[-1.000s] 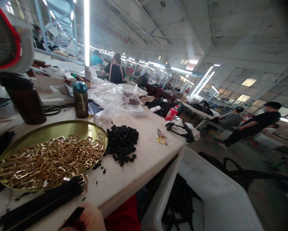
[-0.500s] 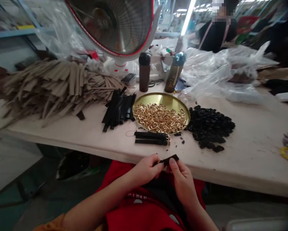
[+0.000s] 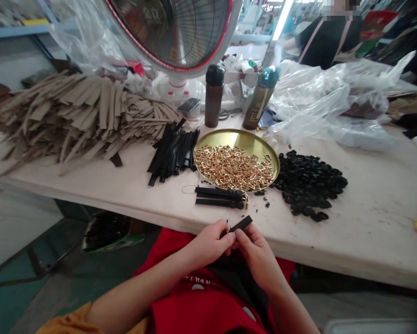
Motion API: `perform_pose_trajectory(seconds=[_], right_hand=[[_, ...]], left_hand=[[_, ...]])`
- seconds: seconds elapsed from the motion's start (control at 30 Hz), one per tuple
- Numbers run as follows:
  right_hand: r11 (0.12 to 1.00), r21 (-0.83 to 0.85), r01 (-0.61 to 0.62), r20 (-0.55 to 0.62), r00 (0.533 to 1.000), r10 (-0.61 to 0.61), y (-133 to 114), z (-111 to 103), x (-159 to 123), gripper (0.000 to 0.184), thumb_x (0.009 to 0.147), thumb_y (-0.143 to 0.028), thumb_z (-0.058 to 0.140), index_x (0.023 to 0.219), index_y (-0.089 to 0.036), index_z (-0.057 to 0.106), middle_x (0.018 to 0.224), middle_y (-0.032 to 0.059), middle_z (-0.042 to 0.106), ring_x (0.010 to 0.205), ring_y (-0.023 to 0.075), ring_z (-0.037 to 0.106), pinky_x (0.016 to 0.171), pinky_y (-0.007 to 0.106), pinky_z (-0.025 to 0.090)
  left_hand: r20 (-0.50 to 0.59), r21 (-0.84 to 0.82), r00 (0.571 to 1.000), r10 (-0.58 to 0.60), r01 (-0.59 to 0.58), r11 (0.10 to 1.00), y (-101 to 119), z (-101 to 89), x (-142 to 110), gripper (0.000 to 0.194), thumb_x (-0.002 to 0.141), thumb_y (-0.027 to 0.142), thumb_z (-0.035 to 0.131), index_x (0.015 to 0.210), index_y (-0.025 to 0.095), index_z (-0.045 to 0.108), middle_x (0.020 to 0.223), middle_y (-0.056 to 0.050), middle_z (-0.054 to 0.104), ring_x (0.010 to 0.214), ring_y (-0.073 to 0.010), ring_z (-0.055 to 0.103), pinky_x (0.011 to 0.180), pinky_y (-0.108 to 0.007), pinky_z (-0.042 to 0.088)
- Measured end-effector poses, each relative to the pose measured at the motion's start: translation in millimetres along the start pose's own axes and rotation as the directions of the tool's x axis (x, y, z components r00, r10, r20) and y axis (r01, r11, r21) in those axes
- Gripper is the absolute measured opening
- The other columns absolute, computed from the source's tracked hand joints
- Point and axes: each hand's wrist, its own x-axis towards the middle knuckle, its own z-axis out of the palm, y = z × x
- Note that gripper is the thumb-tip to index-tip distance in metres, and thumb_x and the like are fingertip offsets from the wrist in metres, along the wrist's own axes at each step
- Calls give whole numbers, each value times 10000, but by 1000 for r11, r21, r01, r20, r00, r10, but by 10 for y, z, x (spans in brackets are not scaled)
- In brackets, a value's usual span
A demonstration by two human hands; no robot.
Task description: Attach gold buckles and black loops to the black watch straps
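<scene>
Both hands meet at the table's near edge, over my red-clothed lap. My left hand (image 3: 210, 241) and my right hand (image 3: 255, 253) pinch a short black strap (image 3: 242, 224) between their fingertips, with a small gold piece at its left end. Just beyond them lie two finished black straps (image 3: 218, 197) on the table. Behind those stands a round gold tray (image 3: 241, 139) heaped with gold buckles (image 3: 234, 167). A pile of small black loops (image 3: 309, 183) lies right of the tray.
A bundle of black straps (image 3: 173, 150) and a wide heap of tan strips (image 3: 76, 116) lie to the left. A fan (image 3: 180, 28), two bottles (image 3: 214, 95) and clear plastic bags (image 3: 333, 102) stand at the back. Another person (image 3: 328, 35) works beyond.
The view swung from the hall on the right down to my lap and the table. Both hands came into view on the strap, which now tilts up more to the right.
</scene>
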Motion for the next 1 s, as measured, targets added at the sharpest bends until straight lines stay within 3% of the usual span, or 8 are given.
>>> perform_pose_trajectory(seconds=[0.13,0.4,0.57,1.0], right_hand=[[992,111,-55,75,996,47,-17,-25,30,163,753,-296,611,890,-214,578,771,-13,597,696,124,545,702,275,424],[950,272,-156,91,987,136,-22,-59,155,157,699,-237,668,836,-201,601,766,-12,596,622,94,530,602,230,440],[940,285,-187,130,979,155,-53,1,164,165,699,-239,665,846,-197,605,774,-3,607,618,106,550,611,250,454],[906,412,-97,-17,993,114,-44,132,58,174,665,-199,687,817,-198,603,768,-25,600,594,67,530,600,189,460]], left_hand=[[9,25,1000,3,-3,1000,-20,-60,26,193,820,335,408,751,162,457,549,54,491,464,-65,398,479,-181,303],[61,4,998,-26,26,1000,-33,-99,87,197,823,342,401,749,163,438,536,50,507,445,-63,404,480,-184,319],[12,-3,999,-47,47,999,-50,-96,104,172,812,331,426,769,165,421,537,51,509,453,-67,411,467,-180,315],[-89,-306,995,50,-75,949,-82,21,78,224,778,368,484,734,175,379,501,79,442,398,-39,345,438,-171,289]])
